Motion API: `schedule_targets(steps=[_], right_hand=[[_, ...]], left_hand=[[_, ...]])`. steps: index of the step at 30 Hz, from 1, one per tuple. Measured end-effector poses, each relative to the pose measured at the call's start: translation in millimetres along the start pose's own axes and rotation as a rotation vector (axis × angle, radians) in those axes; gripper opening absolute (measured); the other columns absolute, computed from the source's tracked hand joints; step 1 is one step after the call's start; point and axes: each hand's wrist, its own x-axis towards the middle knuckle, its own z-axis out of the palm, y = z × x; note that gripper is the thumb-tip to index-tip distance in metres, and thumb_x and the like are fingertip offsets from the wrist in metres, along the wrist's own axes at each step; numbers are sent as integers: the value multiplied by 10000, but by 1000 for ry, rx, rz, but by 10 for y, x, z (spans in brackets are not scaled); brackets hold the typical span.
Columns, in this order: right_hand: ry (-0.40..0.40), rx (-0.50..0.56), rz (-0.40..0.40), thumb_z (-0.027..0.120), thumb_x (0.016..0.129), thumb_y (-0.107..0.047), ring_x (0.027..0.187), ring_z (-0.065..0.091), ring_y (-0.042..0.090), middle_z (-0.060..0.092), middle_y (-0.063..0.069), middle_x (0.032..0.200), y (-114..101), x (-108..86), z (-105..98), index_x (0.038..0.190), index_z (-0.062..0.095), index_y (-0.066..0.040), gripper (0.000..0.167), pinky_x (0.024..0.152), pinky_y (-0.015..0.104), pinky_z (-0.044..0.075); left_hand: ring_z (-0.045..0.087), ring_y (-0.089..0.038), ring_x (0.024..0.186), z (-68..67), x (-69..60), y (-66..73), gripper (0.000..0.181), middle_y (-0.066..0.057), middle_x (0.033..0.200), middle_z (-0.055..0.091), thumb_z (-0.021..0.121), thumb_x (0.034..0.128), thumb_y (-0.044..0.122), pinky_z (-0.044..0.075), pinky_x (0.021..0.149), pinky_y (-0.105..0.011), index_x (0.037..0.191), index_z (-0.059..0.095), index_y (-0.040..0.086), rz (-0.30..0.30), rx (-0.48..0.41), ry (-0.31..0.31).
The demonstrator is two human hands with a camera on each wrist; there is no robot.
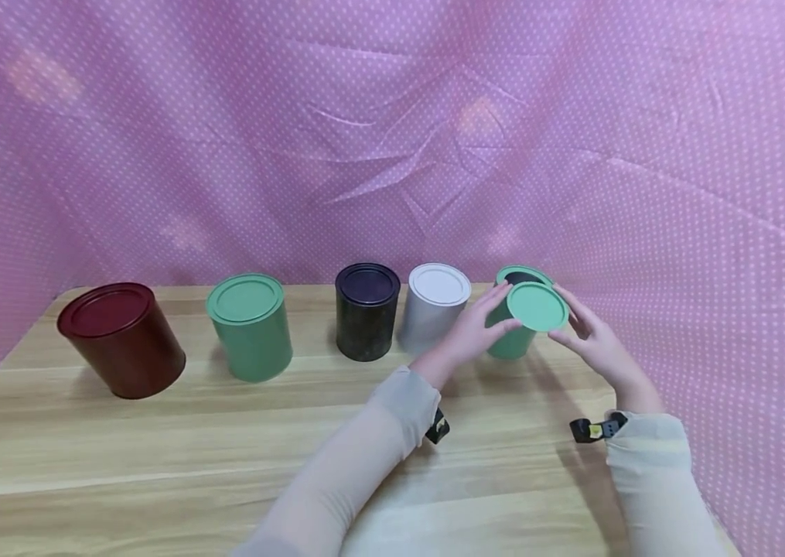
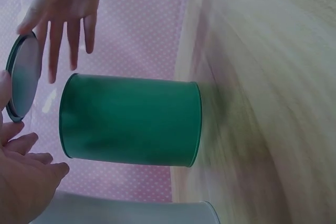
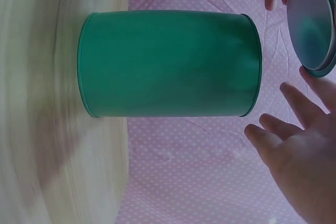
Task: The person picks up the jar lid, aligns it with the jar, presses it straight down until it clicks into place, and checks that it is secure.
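Observation:
A round green lid [image 1: 538, 307] is held tilted between both hands, above and in front of an open green can [image 1: 509, 343]. On its left edge the left hand [image 1: 470, 334] grips it with thumb and fingers. From the opposite side the right hand [image 1: 601, 352] pinches the rim. The left wrist view shows the lid [image 2: 25, 77] apart from the upright can [image 2: 131, 120], whose dark inside shows partly in the head view. In the right wrist view the right hand's lower fingers [image 3: 262, 136] are spread, clear of the can.
Left of the open can stand a white can [image 1: 427, 321], a black can [image 1: 366, 325], another green can [image 1: 253, 340] and a dark red can [image 1: 134, 356], all lidded. They stand on a wooden table [image 1: 155, 472]. Pink dotted cloth [image 1: 364, 116] hangs behind and at the sides.

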Motion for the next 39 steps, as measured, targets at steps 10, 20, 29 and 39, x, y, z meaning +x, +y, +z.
schedule_targets(steps=[10, 20, 29, 39], right_hand=[[-16, 55, 14, 560, 980, -128, 1481, 40, 379, 108, 175, 1616, 50, 170, -27, 1558, 179, -145, 693, 1166, 614, 80], [-43, 37, 86, 557, 989, -200, 1465, 80, 430, 104, 193, 1612, 80, 295, -135, 1556, 169, -130, 691, 1160, 622, 117], [-74, 58, 222, 551, 990, -318, 1459, 119, 451, 114, 166, 1618, 115, 341, -277, 1561, 159, -278, 694, 1137, 677, 113], [-94, 53, 243, 539, 984, -387, 1469, 151, 398, 132, 131, 1623, 193, 460, -289, 1561, 156, -290, 699, 1149, 656, 122]], left_hand=[[197, -227, 1487, -23, 142, 15, 675, -77, 1604, 225, 556, 971, 378, 197, 1205, -428, 1540, 263, 164, -50, 7, 6], [215, -213, 1481, -4, 312, -33, 670, -50, 1609, 218, 529, 988, 377, 202, 1207, -392, 1546, 237, 149, -86, 6, -10], [246, -198, 1472, 66, 458, 24, 664, -37, 1604, 244, 528, 983, 409, 221, 1202, -377, 1541, 260, 172, -143, 39, 0], [248, -231, 1472, 49, 526, 10, 644, -47, 1607, 232, 527, 982, 418, 246, 1190, -438, 1539, 272, 220, -211, 61, 27]])
